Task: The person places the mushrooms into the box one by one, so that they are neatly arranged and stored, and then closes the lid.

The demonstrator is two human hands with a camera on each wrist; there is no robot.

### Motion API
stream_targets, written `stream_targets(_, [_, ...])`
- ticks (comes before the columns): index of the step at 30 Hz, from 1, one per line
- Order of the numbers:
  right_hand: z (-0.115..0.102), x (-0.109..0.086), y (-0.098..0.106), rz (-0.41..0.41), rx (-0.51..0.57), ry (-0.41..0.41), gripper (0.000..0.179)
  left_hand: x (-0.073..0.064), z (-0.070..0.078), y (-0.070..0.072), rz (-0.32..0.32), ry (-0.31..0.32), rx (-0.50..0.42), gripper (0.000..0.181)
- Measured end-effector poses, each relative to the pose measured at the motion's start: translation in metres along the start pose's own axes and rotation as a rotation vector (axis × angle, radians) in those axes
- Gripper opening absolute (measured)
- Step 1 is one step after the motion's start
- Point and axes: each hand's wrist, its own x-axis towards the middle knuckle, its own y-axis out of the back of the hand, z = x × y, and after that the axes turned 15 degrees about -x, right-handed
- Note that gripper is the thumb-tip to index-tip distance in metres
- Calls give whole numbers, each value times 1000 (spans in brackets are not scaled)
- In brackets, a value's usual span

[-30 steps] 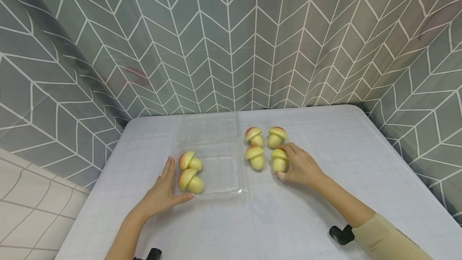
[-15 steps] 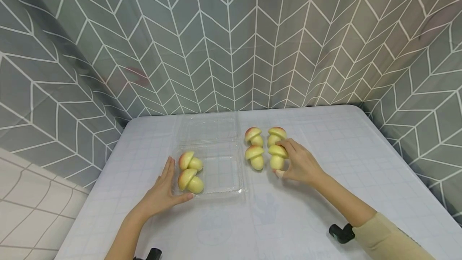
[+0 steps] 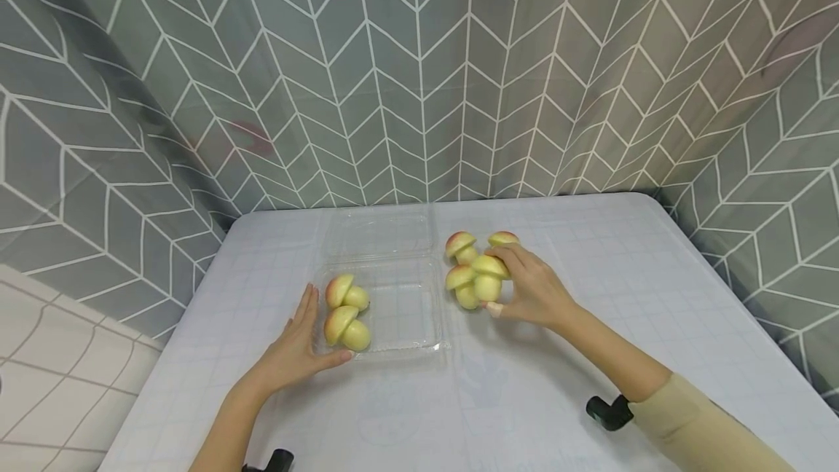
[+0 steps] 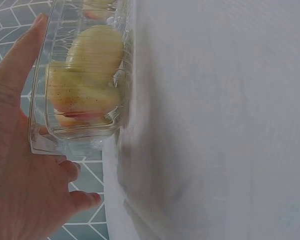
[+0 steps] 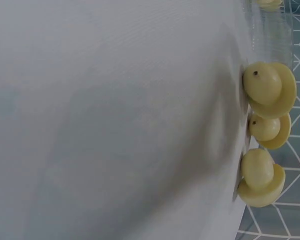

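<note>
My right hand [image 3: 534, 293] pinches a pale yellow mushroom-shaped piece [image 3: 488, 286] between thumb and fingers. This piece overlaps another mushroom-shaped piece [image 3: 457, 277] with a red-blushed cap. Behind them are two similar ones, a back-left mushroom piece [image 3: 459, 242] and a back-right mushroom piece [image 3: 503, 238] partly hidden by my fingers. My left hand [image 3: 295, 352] rests at the near-left corner of a clear plastic box [image 3: 406, 319], fingers straight along its side, thumb along its front. Two mushroom pieces [image 4: 97, 55] lie inside against the left wall. The right wrist view does not show the right hand.
The box's clear lid [image 3: 380, 231] lies folded back behind it. A white patterned cloth [image 3: 446, 414] covers the table. Grey curtains [image 3: 419, 79] with white zigzag lines hang behind and at both sides. Black wrist mounts [image 3: 609, 412] show below the hands.
My right hand has moved left with the mushroom piece it grips, from the right side of the group to over the front-left piece. The left hand and box stay put.
</note>
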Motion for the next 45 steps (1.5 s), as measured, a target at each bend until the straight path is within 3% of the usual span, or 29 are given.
stream_targets(10, [-16,21,-3,19,52,33,76,0,1,2,-2,-10,6,127])
stream_targets(26, [-45,50,-17,70,75,194,76,1,0,-1,6,-4,11,127])
stream_targets(45, [-69,73,-35,9,72,323,77,-1,1,0,9,11,-20,127])
